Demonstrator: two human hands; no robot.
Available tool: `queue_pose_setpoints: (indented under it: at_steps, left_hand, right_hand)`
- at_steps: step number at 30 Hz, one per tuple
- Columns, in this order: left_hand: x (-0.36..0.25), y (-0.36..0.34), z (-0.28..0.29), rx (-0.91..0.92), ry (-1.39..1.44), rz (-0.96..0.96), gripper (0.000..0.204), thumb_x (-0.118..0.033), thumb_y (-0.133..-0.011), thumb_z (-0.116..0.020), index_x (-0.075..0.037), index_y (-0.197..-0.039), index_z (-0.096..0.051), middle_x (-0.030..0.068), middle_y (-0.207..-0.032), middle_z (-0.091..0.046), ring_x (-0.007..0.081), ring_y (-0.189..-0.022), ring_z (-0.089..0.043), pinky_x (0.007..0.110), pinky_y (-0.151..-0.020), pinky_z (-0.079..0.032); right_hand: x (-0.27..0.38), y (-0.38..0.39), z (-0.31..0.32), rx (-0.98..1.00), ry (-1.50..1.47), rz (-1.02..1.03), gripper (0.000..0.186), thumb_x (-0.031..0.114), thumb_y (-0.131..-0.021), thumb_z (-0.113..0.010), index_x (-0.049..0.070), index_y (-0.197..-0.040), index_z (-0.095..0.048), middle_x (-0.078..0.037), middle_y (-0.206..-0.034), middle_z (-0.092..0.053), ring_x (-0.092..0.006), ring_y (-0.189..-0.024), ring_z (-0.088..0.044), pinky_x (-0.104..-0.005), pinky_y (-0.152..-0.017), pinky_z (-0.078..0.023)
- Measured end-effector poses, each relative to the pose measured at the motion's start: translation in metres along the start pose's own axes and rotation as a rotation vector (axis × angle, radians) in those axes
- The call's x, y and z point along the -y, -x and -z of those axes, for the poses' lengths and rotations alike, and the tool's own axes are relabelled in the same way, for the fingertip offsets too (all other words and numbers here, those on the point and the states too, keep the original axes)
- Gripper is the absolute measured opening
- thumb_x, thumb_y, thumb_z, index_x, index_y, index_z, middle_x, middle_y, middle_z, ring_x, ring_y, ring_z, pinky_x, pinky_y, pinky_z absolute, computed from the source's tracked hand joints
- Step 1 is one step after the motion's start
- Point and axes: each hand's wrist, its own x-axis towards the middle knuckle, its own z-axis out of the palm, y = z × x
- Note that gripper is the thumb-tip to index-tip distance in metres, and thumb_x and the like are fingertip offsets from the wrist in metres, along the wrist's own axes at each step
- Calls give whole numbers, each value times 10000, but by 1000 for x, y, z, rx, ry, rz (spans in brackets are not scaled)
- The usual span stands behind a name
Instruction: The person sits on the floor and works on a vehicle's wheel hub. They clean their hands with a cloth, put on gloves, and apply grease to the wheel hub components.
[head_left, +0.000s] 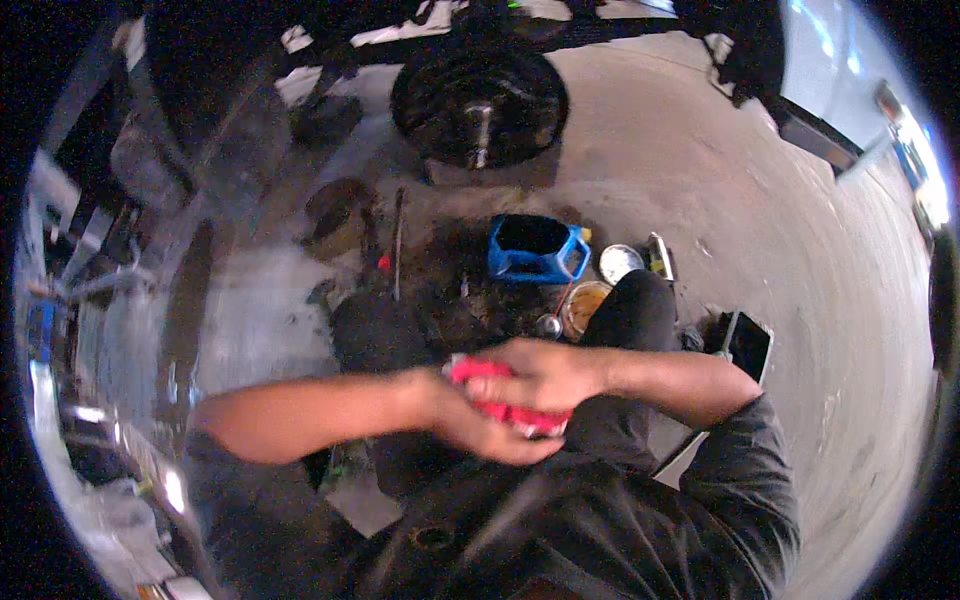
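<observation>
My left hand (480, 430) is wrapped round the lower side of a red cloth-like bundle (510, 412) in front of my body. My right hand (530, 365) grips the same bundle from above, its fingers pressed over it. Small shiny bits show at the bundle's edges; what they are I cannot make out. Just beyond my hands, between my dark-clad legs, are a small silver can (548, 325) and an open tub of brownish stuff (583, 305).
A cut-open blue jug (580, 262), a white-topped tin (620, 262), a spray can (660, 255) and a long bar (398, 240) lie on the stained floor (770, 250). A black wheel hub (440, 110) stands ahead under vehicle parts. A dark tray (748, 345) is at my right.
</observation>
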Motion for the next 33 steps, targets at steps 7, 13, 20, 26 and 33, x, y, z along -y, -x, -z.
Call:
queue_pose_setpoints:
  at_steps: [7, 13, 20, 26, 33]
  left_hand:
    - [2, 41, 36, -370, 992, 1188, 251, -153, -805, -672, -43, -1024, -615, 93, -1113, -640, 292, -1103, -607, 471, -930, -533]
    - [-68, -30, -25, -2301, 1869, 2629, 405, -305, -1003, -490, -72, -1332, -451, 65, -1277, -546, 231, -1176, -544, 406, -1034, -430]
    - [-21, -30, -48, -2925, 1423, 2150, 559, -469, -959, -481, -88, -1368, -473, 114, -1321, -556, 275, -1271, -489, 428, -1104, -348]
    - [-53, -23, -128, -2039, 1135, 3253, 441, -424, -999, -479, -73, -1266, -496, 95, -1229, -575, 229, -1098, -595, 387, -938, -479]
    - [-86, 17, -126, -2646, 1439, 2843, 480, -470, -1031, -309, -103, -1232, -544, 88, -1185, -611, 255, -1110, -587, 449, -962, -466]
  right_hand:
    - [29, 50, 36, -173, -117, -2, 293, 299, -996, -556, 18, -1001, -635, -81, -744, -666, -168, -660, -660, -326, -584, -525]
    - [5, 16, 33, -626, 782, 401, 622, 459, -883, -640, 67, -1342, -490, -209, -1203, -596, -344, -1131, -591, -552, -1043, -377]
    - [-30, -21, 49, -1184, 899, 44, 707, 525, -865, -583, 57, -1382, -464, -226, -1395, -440, -417, -1331, -374, -626, -1108, -194]
    - [-70, -61, 48, -1128, 1035, 20, 358, 287, -884, -559, 112, -1193, -611, -107, -1198, -592, -305, -1225, -498, -546, -1110, -273]
    - [-40, -32, 65, -766, 1057, 218, 606, 169, -802, -605, 225, -1398, -506, -209, -1436, -417, -432, -1315, -393, -579, -1133, -228]
